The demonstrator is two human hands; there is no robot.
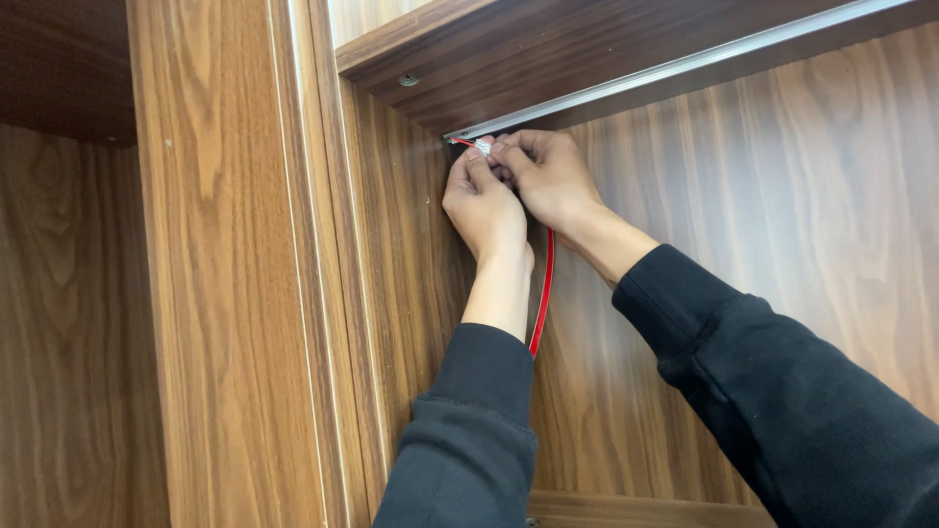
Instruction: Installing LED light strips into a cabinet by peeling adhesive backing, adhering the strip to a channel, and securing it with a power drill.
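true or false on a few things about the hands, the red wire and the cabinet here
1. Both hands meet at the corner end of the metal strip under the shelf. True.
2. The wire hanging below the hands is blue. False: it is red.
3. The left hand and right hand pinch a small white piece. True.
4. The person wears short sleeves. False: dark long sleeves cover both forearms.
5. The cabinet panels are painted white. False: the back panel is brown wood grain.
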